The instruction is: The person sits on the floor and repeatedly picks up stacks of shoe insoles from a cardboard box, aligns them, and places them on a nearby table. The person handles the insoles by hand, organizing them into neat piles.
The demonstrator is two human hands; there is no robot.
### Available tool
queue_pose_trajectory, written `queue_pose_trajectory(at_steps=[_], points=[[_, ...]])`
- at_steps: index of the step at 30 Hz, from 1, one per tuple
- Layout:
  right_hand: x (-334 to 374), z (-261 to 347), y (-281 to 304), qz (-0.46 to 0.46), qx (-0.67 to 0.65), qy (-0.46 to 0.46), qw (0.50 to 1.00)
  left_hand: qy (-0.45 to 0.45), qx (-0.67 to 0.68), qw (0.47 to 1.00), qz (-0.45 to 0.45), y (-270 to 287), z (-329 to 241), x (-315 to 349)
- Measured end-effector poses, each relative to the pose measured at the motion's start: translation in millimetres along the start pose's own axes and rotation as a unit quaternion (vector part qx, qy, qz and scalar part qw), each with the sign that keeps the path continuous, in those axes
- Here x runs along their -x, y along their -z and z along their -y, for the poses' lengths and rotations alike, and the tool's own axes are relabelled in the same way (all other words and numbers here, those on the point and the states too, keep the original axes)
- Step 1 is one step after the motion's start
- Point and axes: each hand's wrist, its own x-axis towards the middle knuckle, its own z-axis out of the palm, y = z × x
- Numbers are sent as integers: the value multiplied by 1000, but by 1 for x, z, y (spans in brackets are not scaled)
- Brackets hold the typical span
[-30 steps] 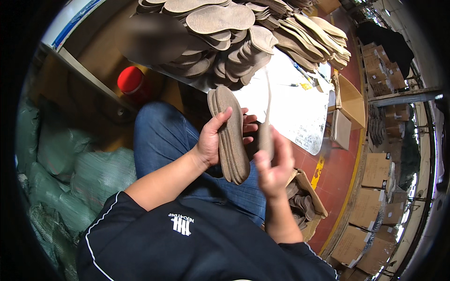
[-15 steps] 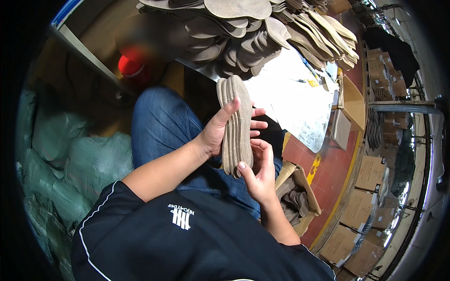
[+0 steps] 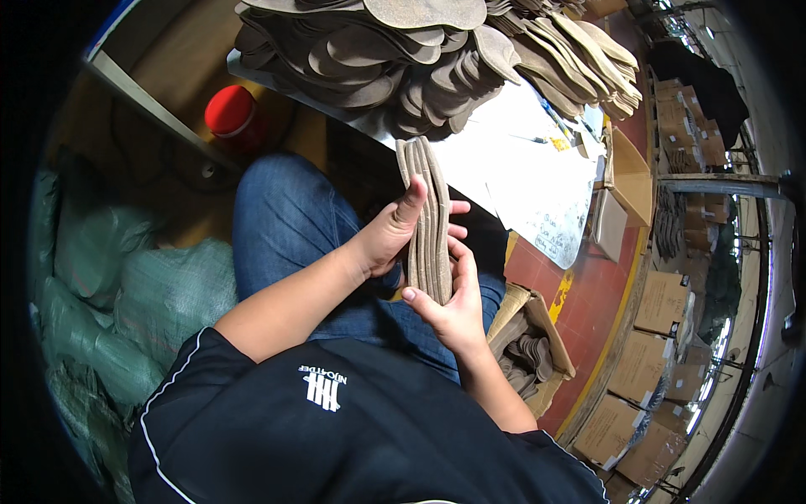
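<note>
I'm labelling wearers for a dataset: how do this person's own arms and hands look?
The left hand and right hand are bare, with no gloves visible. The forearms are uncovered too, below black short sleeves edged with thin white piping. No watch or bracelet shows.

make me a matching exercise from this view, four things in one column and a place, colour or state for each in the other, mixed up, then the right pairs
Column one
1. insole stack
2. round-topped container
3. bulging sacks
4. open carton

Column two
A. green, at the person's left
B. has loose insoles inside
C. held on edge between the left hand and right hand
D. bright red on top

Right pairs: 1-C, 2-D, 3-A, 4-B
</note>
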Motion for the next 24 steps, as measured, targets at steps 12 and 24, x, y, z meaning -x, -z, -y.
queue_pose_trajectory(at_steps=[12, 24], points=[[-2, 39, 14, 84, 305, 0, 948, 45, 46, 996, -65, -5, 25, 11], [-300, 239, 71, -145, 430, 401, 796, -19, -12, 999, 44, -11, 24, 13]])
